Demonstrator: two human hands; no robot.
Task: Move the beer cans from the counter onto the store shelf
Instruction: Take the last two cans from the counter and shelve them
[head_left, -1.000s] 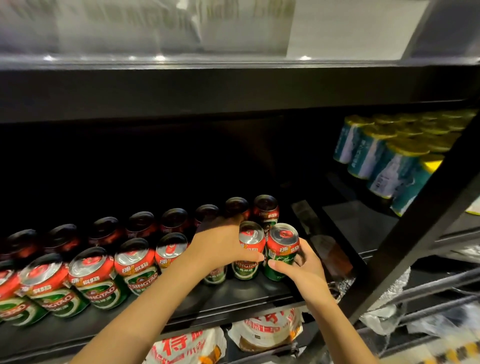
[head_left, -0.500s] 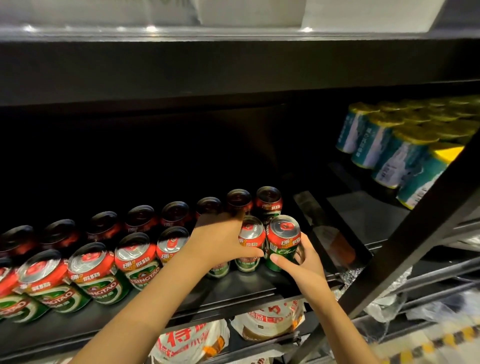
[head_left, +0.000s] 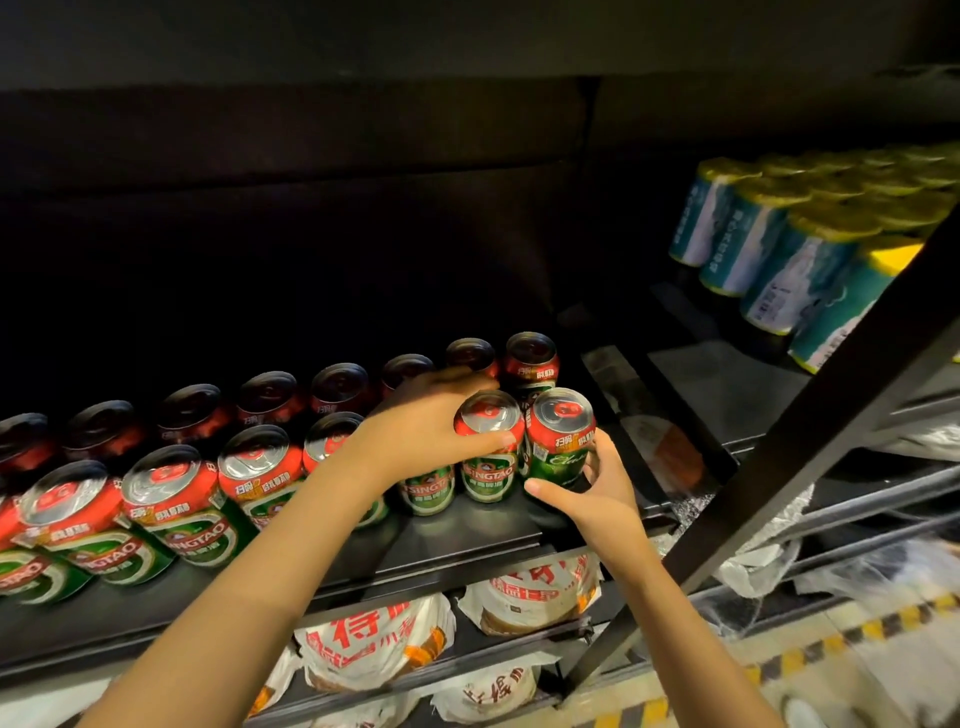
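Two upright red-and-green aluminium beer cans stood side by side at the right end of the front row on the black metal store shelf (head_left: 467, 535): the left hand (head_left: 421, 431) curled its fingers and thumb round the silver-topped can (head_left: 488, 447), and the right hand (head_left: 597, 493) cupped the rightmost can (head_left: 558, 439) from below. Further red-and-green cans (head_left: 171, 499) lined the shelf leftward in two rows. Teal cans with yellow lids (head_left: 769, 249) stood on the neighbouring shelf to the right, and white printed packages (head_left: 374, 644) lay on the tier beneath.
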